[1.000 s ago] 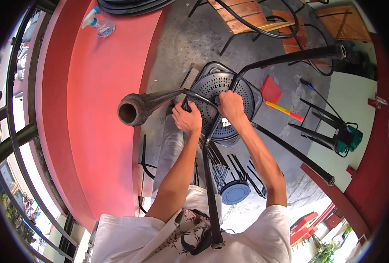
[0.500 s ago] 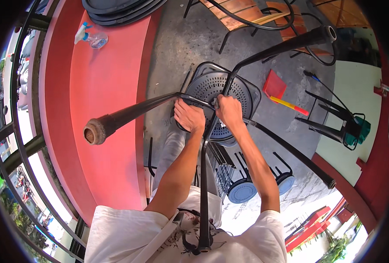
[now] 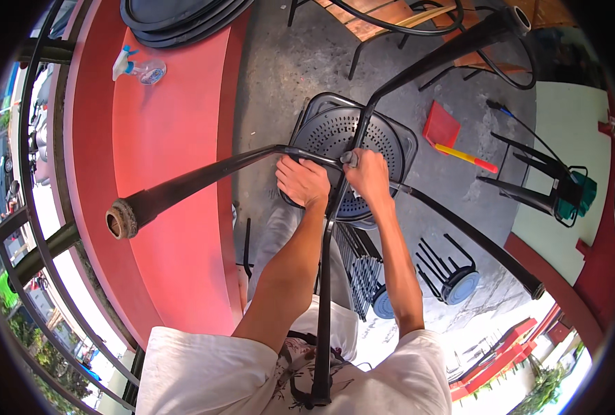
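Observation:
An upturned black metal stool (image 3: 332,200) stands in front of me, its tubular legs spreading from a central crossing; the leg ends look worn and rusty. Below the crossing lies a round, perforated dark disc (image 3: 331,131) with a rounded square tube frame around it. My left hand (image 3: 302,181) is closed with curled fingers at the left leg, close to the crossing; its fingertips are partly hidden. Just right of the crossing, my right hand (image 3: 368,173) is closed in a fist around a small grey piece (image 3: 349,158), most of it hidden by the fingers.
A red ledge (image 3: 176,173) at left carries a spray bottle (image 3: 145,69) and stacked black round discs (image 3: 183,21). On the floor are a red dustpan (image 3: 442,126), wooden-slatted chairs (image 3: 366,31), a stool with a blue-grey seat (image 3: 459,285) and a fallen black stool (image 3: 536,197).
My right hand has turned slightly at the crossing, and more of the grey piece shows. My left hand stays by the left leg. The whole view has shifted a little.

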Demonstrator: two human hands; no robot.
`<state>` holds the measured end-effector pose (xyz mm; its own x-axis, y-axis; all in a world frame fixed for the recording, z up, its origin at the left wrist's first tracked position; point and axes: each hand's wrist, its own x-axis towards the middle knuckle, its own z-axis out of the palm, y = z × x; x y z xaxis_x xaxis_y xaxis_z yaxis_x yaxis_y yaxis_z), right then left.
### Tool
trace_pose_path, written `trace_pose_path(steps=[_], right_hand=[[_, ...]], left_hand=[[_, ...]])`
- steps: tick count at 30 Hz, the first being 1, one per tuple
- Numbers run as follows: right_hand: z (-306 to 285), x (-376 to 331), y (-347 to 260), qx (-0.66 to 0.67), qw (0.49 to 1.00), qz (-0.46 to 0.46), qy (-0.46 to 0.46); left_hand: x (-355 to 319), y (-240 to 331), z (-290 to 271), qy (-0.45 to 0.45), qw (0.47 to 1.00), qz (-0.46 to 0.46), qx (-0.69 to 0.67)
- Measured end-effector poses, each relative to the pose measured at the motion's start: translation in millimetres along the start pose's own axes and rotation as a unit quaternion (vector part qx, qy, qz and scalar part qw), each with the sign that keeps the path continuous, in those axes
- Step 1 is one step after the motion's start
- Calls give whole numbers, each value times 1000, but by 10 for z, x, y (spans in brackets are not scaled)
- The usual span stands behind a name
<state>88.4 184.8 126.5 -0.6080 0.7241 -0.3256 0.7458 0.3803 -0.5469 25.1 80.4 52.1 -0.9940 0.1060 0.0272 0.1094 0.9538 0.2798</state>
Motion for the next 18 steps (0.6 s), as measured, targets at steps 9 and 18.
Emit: trace_pose_path(steps=[9,18], right_hand=[[-49,412,358,124,977,65,161],[172,-200,104,95,985,124,76]], left_hand=[[-39,44,25,11,1000,7,6],[-31,-37,73,17,999,11,46]])
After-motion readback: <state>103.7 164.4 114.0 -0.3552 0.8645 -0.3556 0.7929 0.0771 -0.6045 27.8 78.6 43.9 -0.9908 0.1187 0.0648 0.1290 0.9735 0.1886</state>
